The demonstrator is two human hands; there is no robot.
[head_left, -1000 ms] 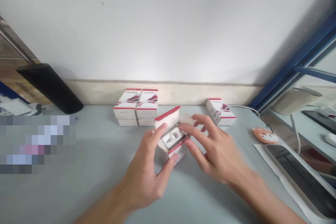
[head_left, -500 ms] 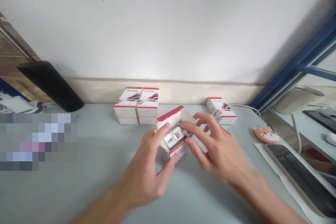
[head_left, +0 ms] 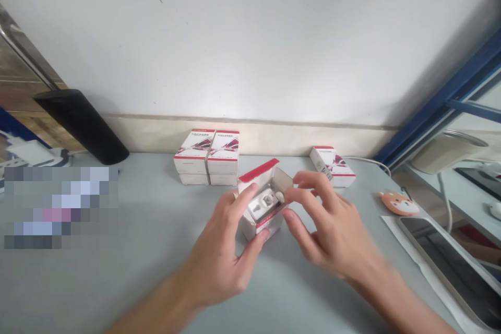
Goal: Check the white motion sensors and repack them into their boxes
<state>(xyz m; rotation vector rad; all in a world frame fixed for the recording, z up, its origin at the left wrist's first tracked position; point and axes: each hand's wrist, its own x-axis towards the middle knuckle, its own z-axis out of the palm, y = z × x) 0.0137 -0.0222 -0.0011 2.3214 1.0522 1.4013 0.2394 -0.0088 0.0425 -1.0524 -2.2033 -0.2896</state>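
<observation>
A small white and red carton (head_left: 261, 222) stands open on the grey table (head_left: 136, 250), its red-edged lid flap up. Inside it lies a white and silver part (head_left: 263, 203) in a tray. My left hand (head_left: 225, 255) grips the carton, thumb at its front and forefinger on its left edge. To the right of the carton, my right hand (head_left: 324, 224) hovers with curled fingers, and its forefinger and thumb pinch at the carton's right flap by the white part.
A stack of closed cartons of the same kind (head_left: 207, 159) stands by the wall, and one more (head_left: 332, 167) lies to the right. A black cylinder (head_left: 80, 122) leans at the left. At the right are a fox-shaped item (head_left: 399, 203), a cable and a flat dark tray (head_left: 450, 266).
My right hand's fingers have curled in from reaching across the open top to pinching at the carton's right flap. The carton has shifted slightly right with the view. My left hand's grip is unchanged.
</observation>
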